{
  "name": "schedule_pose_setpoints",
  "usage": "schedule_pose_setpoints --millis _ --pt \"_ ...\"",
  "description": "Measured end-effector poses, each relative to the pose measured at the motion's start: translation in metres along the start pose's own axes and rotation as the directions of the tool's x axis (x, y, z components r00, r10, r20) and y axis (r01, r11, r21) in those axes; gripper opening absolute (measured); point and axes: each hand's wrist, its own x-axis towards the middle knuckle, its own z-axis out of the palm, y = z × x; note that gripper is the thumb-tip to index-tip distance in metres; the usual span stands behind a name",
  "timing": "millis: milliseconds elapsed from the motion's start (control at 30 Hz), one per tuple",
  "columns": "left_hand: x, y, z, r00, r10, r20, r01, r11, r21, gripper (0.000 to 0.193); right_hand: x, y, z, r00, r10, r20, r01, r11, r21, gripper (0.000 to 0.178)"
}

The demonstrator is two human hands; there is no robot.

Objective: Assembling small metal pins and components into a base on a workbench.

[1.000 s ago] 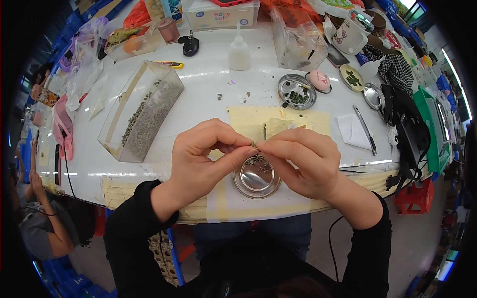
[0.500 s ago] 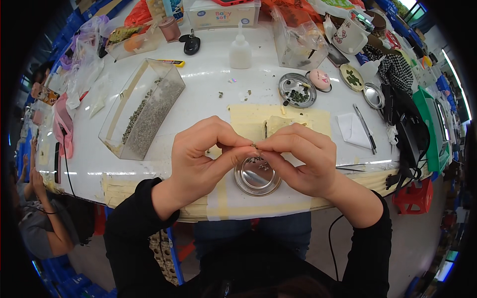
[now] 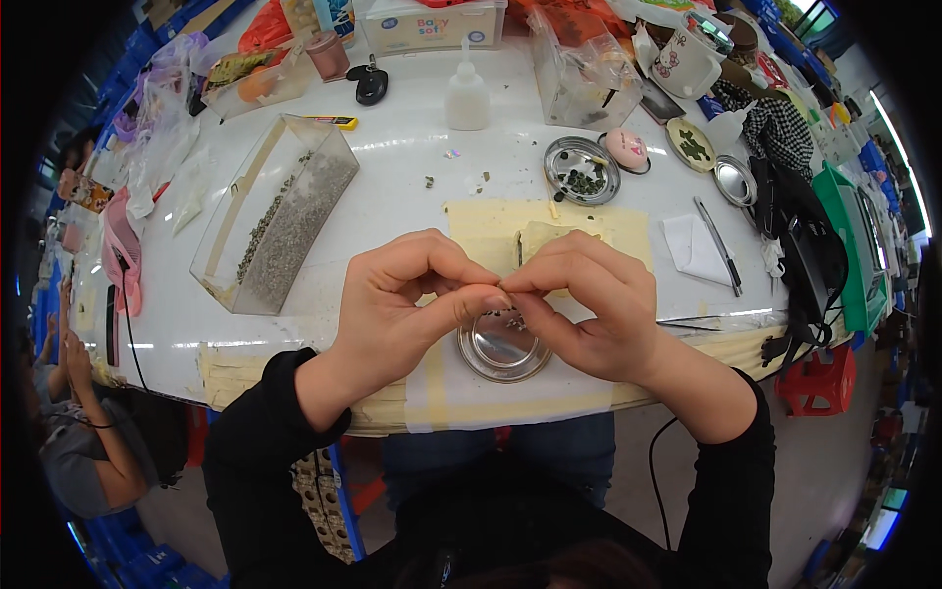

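Observation:
My left hand [image 3: 412, 294] and my right hand [image 3: 589, 299] meet fingertip to fingertip over a small round metal dish [image 3: 502, 358]. Thumb and forefinger of each are pinched together; whatever sits between them is too small and covered to name. Several tiny dark and pale bits lie in the far part of the dish, partly hidden by my fingers. Just beyond my right hand a yellowish wrapped block [image 3: 549, 237] rests on a yellow-taped patch of the table. A second metal dish [image 3: 582, 171] with dark green pieces stands farther back.
To the left is a clear bin [image 3: 280, 211] of grey-green bits. A white squeeze bottle [image 3: 467, 98] stands at the back. On the right lie a pen [image 3: 718, 245], white paper [image 3: 693, 249], tweezers [image 3: 692, 326] and a plate of green pieces [image 3: 691, 144]. Another person's arm [image 3: 93, 412] shows far left.
The whole view has shifted slightly. My fingertips stay together above the dish, with the left thumb a little straighter; the small greenish bit seen between them before is now covered.

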Motion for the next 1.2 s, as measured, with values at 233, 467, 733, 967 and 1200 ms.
schedule_pose_setpoints --millis 233,467,733,967,1200 --pt "0.001 0.003 0.002 0.979 -0.201 0.036 0.204 0.95 -0.235 0.007 -0.003 0.003 0.002 1.0 -0.025 -0.01 0.024 0.997 -0.067 0.021" --pt "0.003 0.004 -0.002 0.971 -0.223 0.09 0.239 0.938 -0.252 0.014 0.001 0.004 -0.004 0.998 -0.026 -0.049 0.022 0.996 -0.087 0.024" --pt "0.001 0.006 -0.001 0.994 0.1 0.046 -0.107 0.975 0.196 0.014 -0.002 0.003 -0.004 0.999 -0.033 -0.031 0.03 0.995 -0.099 0.028" --pt "0.004 0.008 0.002 0.952 0.3 0.062 -0.295 0.842 0.452 0.017 -0.002 0.003 -0.006 0.997 -0.067 -0.025 0.064 0.989 -0.133 0.026" --pt "0.006 0.006 0.004 0.924 0.375 0.072 -0.352 0.764 0.541 0.015 0.008 0.013 -0.048 0.959 -0.055 -0.278 -0.008 0.976 -0.219 0.011"
